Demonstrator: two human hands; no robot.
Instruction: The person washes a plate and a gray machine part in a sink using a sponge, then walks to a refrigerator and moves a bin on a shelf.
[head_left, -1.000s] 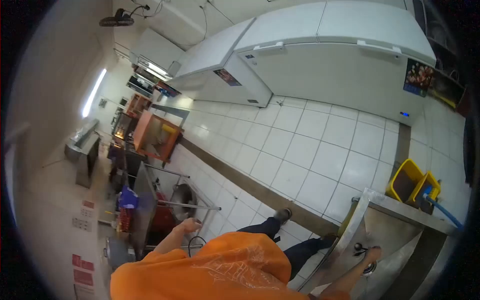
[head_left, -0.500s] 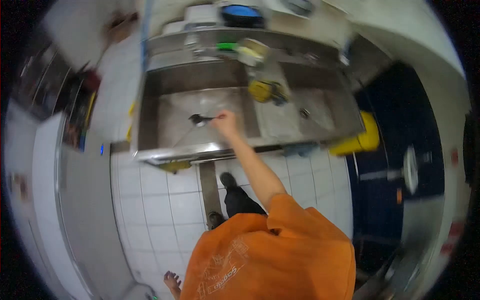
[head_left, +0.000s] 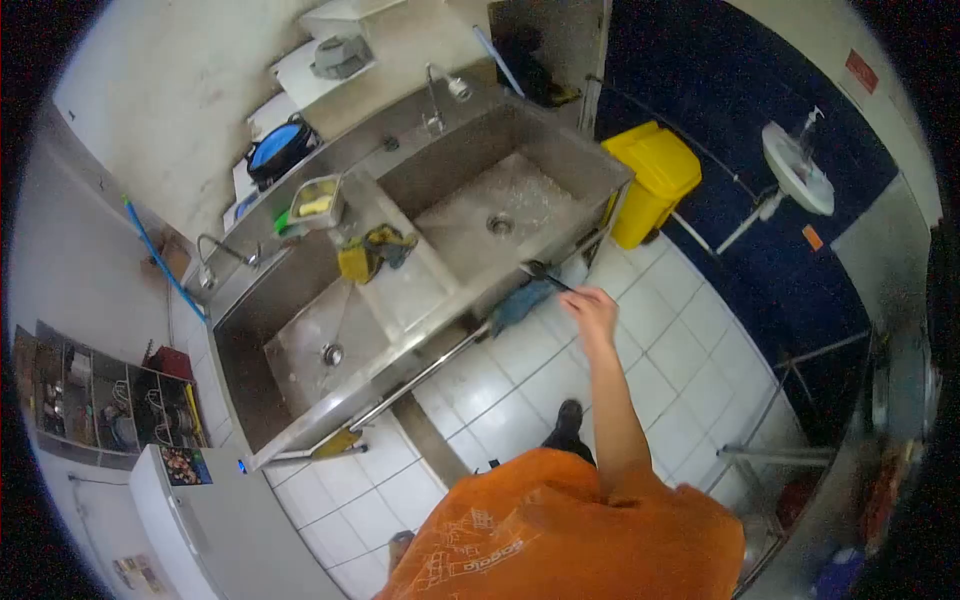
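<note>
My right hand (head_left: 590, 305) is closed around the handle of a small black spoon-like utensil (head_left: 545, 272). Its dark head points left, over the front rim of the steel double sink (head_left: 450, 300), near the right basin. Too little of the head shows to name its exact kind. Below it, a blue-grey cloth (head_left: 520, 305) hangs at the sink's front. My left hand is out of view. On the divider between the basins lie a yellow sponge (head_left: 355, 263) and a crumpled dark-and-yellow cloth (head_left: 392, 243). Behind them is a metal container (head_left: 318, 200) with yellowish pieces inside.
A yellow bin (head_left: 655, 170) stands right of the sink, with a small white washbasin (head_left: 797, 170) on the blue wall beyond. Faucets (head_left: 433, 105) rise along the sink's back. A white refrigerator (head_left: 230, 510) and a dish shelf (head_left: 110, 400) are at left. White tiles (head_left: 520, 355) cover the floor.
My view has turned right. My right hand, still gripping the black utensil, has gone from over the left basin to the front edge by the right basin. My left hand has left the view.
</note>
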